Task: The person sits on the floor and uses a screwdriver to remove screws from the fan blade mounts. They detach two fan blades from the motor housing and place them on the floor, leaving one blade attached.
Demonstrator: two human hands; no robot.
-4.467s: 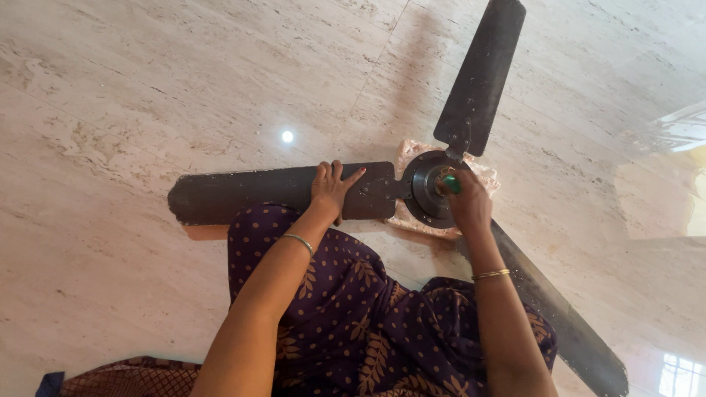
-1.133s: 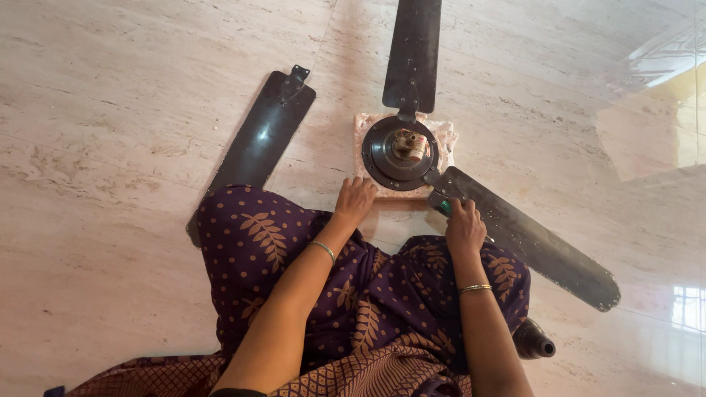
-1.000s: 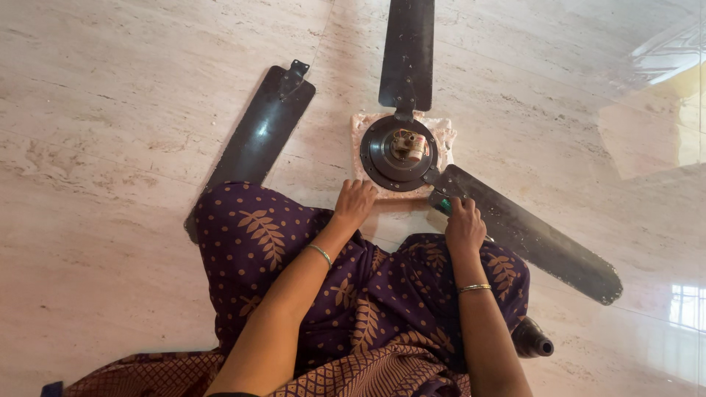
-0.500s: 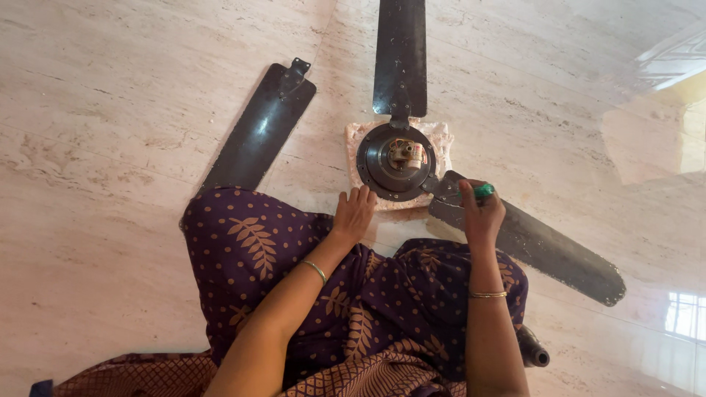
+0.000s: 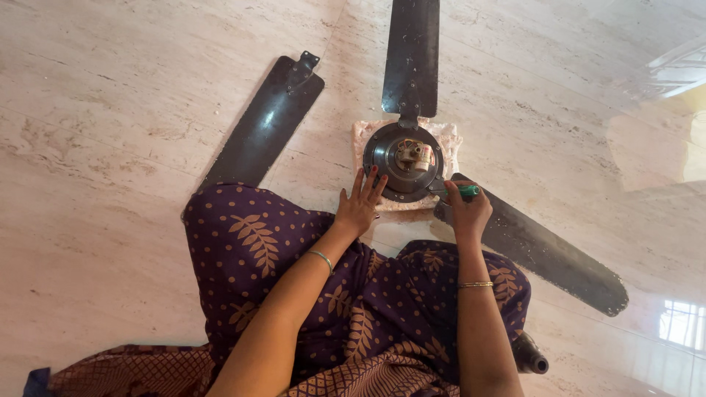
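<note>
A dark ceiling fan lies on the floor with its round hub (image 5: 407, 159) on a pale folded cloth (image 5: 450, 137). One blade (image 5: 412, 51) points away from me and another blade (image 5: 544, 254) runs to the lower right, both attached. A third, loose blade (image 5: 259, 129) lies to the left. My left hand (image 5: 359, 204) rests open against the hub's near edge. My right hand (image 5: 465, 211) grips a green-handled screwdriver (image 5: 466, 190) whose tip points at the joint between the hub and the lower-right blade.
I sit on a polished marble floor (image 5: 125, 95), with my purple patterned garment (image 5: 346, 294) over my legs. A dark cylindrical object (image 5: 531, 354) lies by my right side. Bright window reflections show at the right edge.
The left blade, attached earlier, now lies loose on the floor. In the last second my right hand lifted the screwdriver to the hub's right side, and my left hand moved onto the hub.
</note>
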